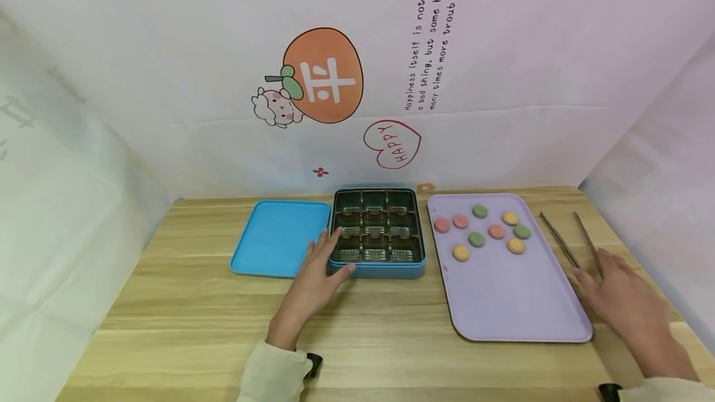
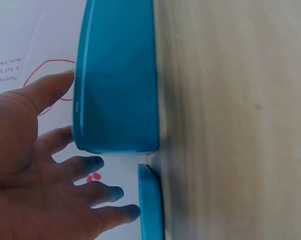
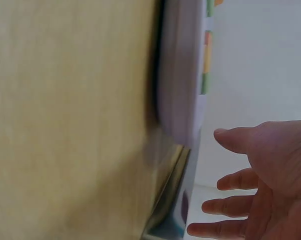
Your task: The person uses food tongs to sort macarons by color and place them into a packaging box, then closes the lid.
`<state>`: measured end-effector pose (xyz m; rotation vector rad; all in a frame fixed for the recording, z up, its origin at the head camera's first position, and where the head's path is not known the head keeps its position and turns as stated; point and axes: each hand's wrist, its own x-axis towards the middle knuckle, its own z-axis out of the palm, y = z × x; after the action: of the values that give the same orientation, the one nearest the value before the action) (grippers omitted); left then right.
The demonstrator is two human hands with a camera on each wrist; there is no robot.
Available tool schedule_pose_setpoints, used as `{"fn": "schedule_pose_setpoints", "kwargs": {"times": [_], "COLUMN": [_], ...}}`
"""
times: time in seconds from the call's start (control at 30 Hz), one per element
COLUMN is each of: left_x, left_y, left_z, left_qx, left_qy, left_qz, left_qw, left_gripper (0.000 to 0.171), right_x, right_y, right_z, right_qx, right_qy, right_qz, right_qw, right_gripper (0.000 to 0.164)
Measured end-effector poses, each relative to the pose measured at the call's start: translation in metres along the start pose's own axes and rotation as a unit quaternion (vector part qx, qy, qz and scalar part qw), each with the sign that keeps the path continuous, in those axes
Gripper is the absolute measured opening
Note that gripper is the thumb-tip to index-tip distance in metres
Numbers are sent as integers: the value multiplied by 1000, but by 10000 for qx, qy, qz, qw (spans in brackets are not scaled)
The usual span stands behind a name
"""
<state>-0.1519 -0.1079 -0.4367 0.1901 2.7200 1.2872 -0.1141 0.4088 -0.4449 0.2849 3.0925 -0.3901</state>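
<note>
Zero grip: left hand [image 1: 314,279] spread by box [image 1: 385,271], right hand [image 1: 628,298] spread near tongs [image 1: 559,239]; off-centre pinch could knock these against tray [image 1: 516,299].

“HAPPY” [image 1: 393,143], “平” [image 1: 328,80] and “Happiness itself…” [image 1: 410,73] on the white backdrop [image 1: 503,147]

Bright, diffuse light fills the head view, with small glints on the plastic insert [image 1: 375,255] and a faint purplish tint toward the right of the backdrop cloth [image 1: 558,67]. The left wrist view is cooler and bluer; in the right wrist view a soft shadow crosses the warm-toned worktop [image 3: 65,110], whose grain looks blurred.
</note>
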Motion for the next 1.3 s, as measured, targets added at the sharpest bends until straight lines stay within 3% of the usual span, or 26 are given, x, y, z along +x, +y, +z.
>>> {"fn": "schedule_pose_setpoints", "kwargs": {"times": [0.13,0.37,0.53,0.77,1.1,1.3], "left_x": [1,2,3,4,7,7], "left_y": [-2,-4,-5,-5,-8,-11], "left_z": [1,0,-1,-4,-4,-4], "left_qx": [-164,-458,-534,-546,-1052,-1099], "left_qy": [36,232,380,562,553,535], "left_qz": [-36,18,94,160,96,-10], "left_qw": [9999,9987,9978,9968,9929,9925], "left_gripper": [77,76,74,69,66,68], "right_x": [4,10,15,24,28,30], "right_y": [4,7,10,19,17,19], "right_z": [2,1,0,-2,-5,-3], "right_qx": [16,89,76,-13,33,216], "right_qy": [-91,114,-12,-163,-312,-313], "right_qz": [32,-72,-140,-363,-249,-167], "right_qw": [10000,9999,9999,9992,9992,9991], "right_gripper": [92,74,71,54,53,55]}}
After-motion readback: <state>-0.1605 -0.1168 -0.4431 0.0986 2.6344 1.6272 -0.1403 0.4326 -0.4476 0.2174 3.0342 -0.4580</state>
